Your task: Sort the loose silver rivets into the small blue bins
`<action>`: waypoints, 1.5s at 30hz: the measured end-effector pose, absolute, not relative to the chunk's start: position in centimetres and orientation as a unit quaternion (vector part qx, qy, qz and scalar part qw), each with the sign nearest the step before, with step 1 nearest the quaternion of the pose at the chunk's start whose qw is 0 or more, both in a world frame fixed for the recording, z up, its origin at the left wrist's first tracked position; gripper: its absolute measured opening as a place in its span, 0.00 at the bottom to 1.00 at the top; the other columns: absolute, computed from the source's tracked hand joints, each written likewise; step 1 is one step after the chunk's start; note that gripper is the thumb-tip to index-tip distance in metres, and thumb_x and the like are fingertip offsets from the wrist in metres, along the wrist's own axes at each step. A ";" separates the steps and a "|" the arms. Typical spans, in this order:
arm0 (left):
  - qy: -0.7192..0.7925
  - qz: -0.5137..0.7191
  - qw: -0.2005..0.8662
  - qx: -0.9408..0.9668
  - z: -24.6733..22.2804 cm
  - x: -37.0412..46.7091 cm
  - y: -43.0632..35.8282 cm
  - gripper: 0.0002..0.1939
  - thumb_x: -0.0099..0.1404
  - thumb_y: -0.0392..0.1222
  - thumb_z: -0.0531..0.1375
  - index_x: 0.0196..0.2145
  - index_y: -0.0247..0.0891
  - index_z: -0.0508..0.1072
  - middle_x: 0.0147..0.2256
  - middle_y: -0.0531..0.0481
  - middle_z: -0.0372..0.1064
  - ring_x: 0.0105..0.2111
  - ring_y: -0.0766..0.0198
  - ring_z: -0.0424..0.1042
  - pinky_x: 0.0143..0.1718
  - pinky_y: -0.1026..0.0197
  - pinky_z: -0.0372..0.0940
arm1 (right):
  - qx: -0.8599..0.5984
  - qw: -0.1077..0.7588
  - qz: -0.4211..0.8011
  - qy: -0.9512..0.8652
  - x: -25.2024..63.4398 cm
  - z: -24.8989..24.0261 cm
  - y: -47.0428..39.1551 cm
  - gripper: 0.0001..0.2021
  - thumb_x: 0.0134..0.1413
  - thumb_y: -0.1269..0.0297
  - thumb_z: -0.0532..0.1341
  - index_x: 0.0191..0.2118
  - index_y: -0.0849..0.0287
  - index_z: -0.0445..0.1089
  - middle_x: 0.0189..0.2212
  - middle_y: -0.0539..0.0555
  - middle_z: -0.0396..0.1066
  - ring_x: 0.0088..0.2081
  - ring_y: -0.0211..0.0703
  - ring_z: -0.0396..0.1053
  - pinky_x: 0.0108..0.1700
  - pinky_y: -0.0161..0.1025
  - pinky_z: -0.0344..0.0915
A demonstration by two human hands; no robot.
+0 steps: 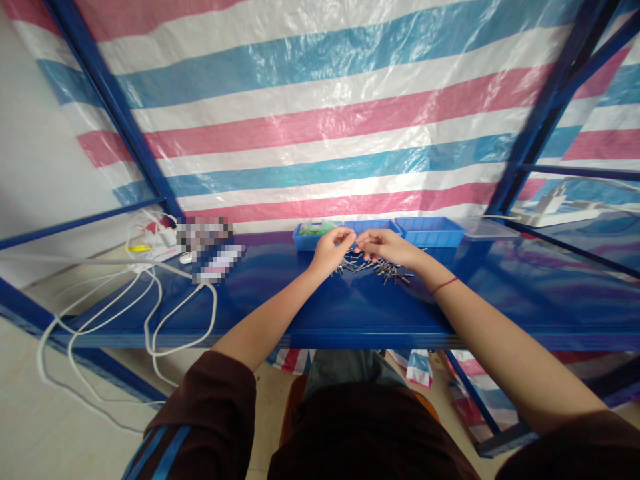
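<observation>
1. A small piece (357, 244) was between the two hands, above the tabletop; it was too small to tell its exact form.
2. The left hand (335, 247) had its thumb and fingertips pinched together on one side of this piece.
3. The right hand (387, 245) pinched it from the other side with bent fingers, so the fingertips of both hands nearly met.
4. Below the hands, a loose pile of thin metal pieces (391, 271) lay in many directions on the blue tabletop (360, 310).
5. Just behind the hands stood a row of three blue bins: the left bin (301, 243) contained green material (318, 229), the middle bin (383, 227) was partly hidden, and the right bin (434, 235) stood beside a clear flat lid (493, 231).
6. A red cord (445, 286) was around the right forearm.
7. At the left, white cables (159, 323) hung over the table edge.
8. Behind everything, a striped sheet (320, 127) covered the back.
</observation>
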State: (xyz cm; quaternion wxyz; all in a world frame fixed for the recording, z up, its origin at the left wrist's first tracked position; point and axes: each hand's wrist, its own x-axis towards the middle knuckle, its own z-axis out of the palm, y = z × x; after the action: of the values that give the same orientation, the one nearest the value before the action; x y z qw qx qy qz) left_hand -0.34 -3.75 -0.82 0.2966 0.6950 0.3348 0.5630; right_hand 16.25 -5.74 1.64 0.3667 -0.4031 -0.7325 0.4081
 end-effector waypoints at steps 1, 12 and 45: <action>0.330 0.563 0.301 0.696 -0.8 -0.4 -3.8 0.07 0.58 0.39 0.59 0.34 0.34 0.72 0.33 0.47 0.73 0.34 0.64 0.72 0.40 0.62 0.64 | -0.405 0.360 0.410 -0.733 16.2 1.6 -5.7 0.05 0.49 0.66 0.60 0.34 0.59 0.68 0.33 0.54 0.73 0.26 0.34 0.66 0.25 0.32 0.64; 0.320 0.556 0.293 0.709 -1.1 -0.5 -3.3 0.09 0.59 0.42 0.59 0.36 0.34 0.74 0.36 0.45 0.74 0.36 0.63 0.72 0.42 0.60 0.65 | -0.402 0.466 0.353 -0.705 16.3 2.1 -5.9 0.09 0.46 0.61 0.62 0.33 0.59 0.67 0.24 0.51 0.67 0.25 0.36 0.64 0.25 0.33 0.61; 0.345 0.306 0.084 0.883 -1.4 -0.7 -5.4 0.08 0.62 0.43 0.55 0.34 0.41 0.73 0.36 0.49 0.72 0.38 0.61 0.69 0.44 0.58 0.60 | -0.585 0.449 0.086 -0.669 20.7 2.1 -3.7 0.11 0.44 0.64 0.57 0.34 0.62 0.71 0.34 0.59 0.73 0.31 0.44 0.67 0.37 0.42 0.63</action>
State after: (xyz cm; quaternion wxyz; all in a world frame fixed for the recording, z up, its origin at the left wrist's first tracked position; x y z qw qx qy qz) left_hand -0.69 -5.41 -1.35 0.0841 0.8832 0.3448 0.3065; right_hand 20.68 -3.72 2.13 0.4492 -0.5855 -0.6693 0.0860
